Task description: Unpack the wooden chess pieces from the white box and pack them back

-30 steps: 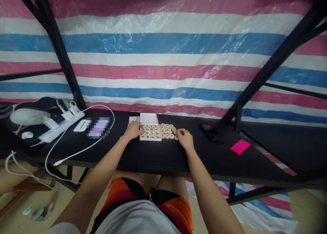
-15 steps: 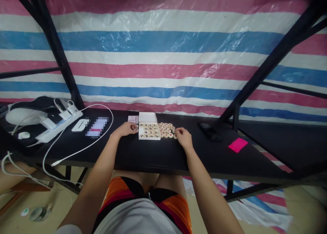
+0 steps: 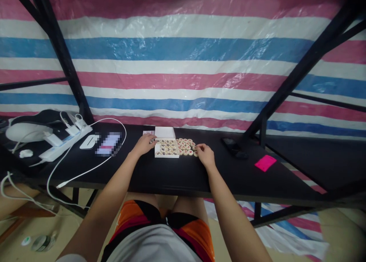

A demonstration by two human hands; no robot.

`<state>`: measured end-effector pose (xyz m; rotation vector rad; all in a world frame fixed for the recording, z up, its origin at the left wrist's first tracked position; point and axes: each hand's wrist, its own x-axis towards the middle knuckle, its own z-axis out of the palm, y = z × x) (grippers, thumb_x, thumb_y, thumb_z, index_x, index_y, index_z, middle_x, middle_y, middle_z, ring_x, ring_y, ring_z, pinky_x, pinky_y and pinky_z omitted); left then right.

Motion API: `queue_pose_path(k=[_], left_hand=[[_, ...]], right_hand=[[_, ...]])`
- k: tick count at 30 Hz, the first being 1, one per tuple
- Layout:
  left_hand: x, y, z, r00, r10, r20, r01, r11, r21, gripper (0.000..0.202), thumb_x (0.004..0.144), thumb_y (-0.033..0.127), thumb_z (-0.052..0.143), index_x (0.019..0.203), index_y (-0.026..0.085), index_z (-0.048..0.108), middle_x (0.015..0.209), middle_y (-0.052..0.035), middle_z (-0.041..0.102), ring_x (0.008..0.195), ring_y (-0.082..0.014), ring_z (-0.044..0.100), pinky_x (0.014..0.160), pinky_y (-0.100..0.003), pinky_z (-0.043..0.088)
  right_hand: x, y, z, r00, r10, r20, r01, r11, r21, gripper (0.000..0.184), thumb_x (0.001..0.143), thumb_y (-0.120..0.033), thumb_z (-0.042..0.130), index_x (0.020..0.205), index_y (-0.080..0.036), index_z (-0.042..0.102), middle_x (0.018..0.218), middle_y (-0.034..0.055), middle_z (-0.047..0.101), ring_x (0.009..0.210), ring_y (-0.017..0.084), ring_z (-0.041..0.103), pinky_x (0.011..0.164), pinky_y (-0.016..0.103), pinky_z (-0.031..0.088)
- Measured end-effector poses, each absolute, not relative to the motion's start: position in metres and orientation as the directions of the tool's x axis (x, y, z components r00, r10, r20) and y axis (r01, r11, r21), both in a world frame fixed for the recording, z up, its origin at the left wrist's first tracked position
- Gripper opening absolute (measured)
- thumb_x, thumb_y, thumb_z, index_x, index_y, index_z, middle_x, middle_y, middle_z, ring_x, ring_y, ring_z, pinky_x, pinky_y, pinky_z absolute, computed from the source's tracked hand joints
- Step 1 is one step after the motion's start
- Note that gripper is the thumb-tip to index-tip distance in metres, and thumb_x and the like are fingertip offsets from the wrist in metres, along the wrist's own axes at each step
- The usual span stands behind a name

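A white box (image 3: 167, 155) stands on the black tabletop, its lid raised at the back. Rows of round Chinese chess pieces (image 3: 168, 144) with dark characters lie inside, and a gap shows at the box's left side. My left hand (image 3: 144, 144) is at the left rim, fingers pinched on a Chinese chess piece that they mostly hide. Against the box's right side lies a cluster of red-marked pieces (image 3: 185, 146). My right hand (image 3: 206, 156) rests at the cluster's right edge, fingers curled and touching the outermost pieces; whether it grips one is hidden.
Behind the left hand lies a small pinkish printed packet (image 3: 148, 133). A power strip (image 3: 64, 142) with plugs, a white cable (image 3: 85, 173) and a blurred-out phone-like item (image 3: 109, 144) are at left. A dark phone (image 3: 233, 146) and a pink paper (image 3: 265, 163) lie right.
My left hand has shifted slightly right and up, its fingertips now at the box's left rim. The right hand stays in place beside the red-marked pieces.
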<state>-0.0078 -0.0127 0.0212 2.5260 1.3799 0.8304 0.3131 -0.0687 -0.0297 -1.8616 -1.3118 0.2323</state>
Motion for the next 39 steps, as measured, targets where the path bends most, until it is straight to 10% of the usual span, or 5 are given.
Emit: queue_pose_path(k=[9,19,28,33,39], left_hand=[[0.009,-0.018,0.016,0.52,0.779,0.35,0.765,-0.607,0.215,0.032,0.091,0.035,0.046,0.091,0.021,0.074,0.11,-0.009,0.065,0.106,-0.027,0.052,0.095,-0.042,0.038],[0.011,-0.024,0.022,0.518,0.802,0.299,0.744,-0.594,0.305,0.017,0.08,0.034,0.061,0.084,0.023,0.074,0.08,-0.0052,0.067,0.098,-0.0242,0.056,0.095,-0.038,0.037],[-0.01,-0.013,0.026,0.317,0.834,0.452,0.706,-0.526,0.475,0.018,0.079,0.028,0.06,0.092,0.019,0.068,0.094,-0.0057,0.063,0.086,-0.0178,0.059,0.082,-0.028,0.045],[-0.039,-0.007,0.026,0.151,0.97,0.19,0.889,-0.218,0.403,0.022,0.077,0.04,0.061,0.084,0.02,0.066,0.085,-0.0056,0.065,0.075,-0.0196,0.061,0.065,-0.026,0.042],[-0.037,-0.013,0.031,0.232,0.966,0.109,0.888,-0.257,0.383,0.039,0.08,0.055,0.052,0.065,0.02,0.061,0.07,-0.0067,0.067,0.07,-0.0215,0.063,0.06,-0.027,0.038]], right_hand=[[0.312,-0.068,-0.028,0.433,0.854,0.29,0.705,-0.121,-0.698,0.024,0.077,-0.033,0.051,0.087,-0.02,0.068,0.089,0.0051,0.064,0.082,0.018,0.059,0.077,0.028,0.042],[0.314,-0.066,-0.033,0.422,0.853,0.305,0.709,-0.101,-0.698,0.023,0.077,-0.033,0.05,0.086,-0.021,0.068,0.085,0.0039,0.064,0.079,0.018,0.059,0.075,0.028,0.042],[0.314,-0.066,-0.03,0.426,0.863,0.272,0.707,-0.129,-0.696,0.023,0.077,-0.033,0.05,0.086,-0.021,0.068,0.086,0.0045,0.064,0.08,0.018,0.059,0.075,0.028,0.042],[0.314,-0.068,-0.031,0.422,0.861,0.285,0.698,-0.107,-0.709,0.023,0.077,-0.034,0.05,0.086,-0.021,0.067,0.087,0.0041,0.065,0.081,0.018,0.06,0.075,0.028,0.043],[0.313,-0.068,-0.03,0.418,0.86,0.293,0.705,-0.104,-0.701,0.023,0.077,-0.032,0.05,0.085,-0.021,0.068,0.086,0.0044,0.065,0.08,0.018,0.059,0.076,0.028,0.042]])
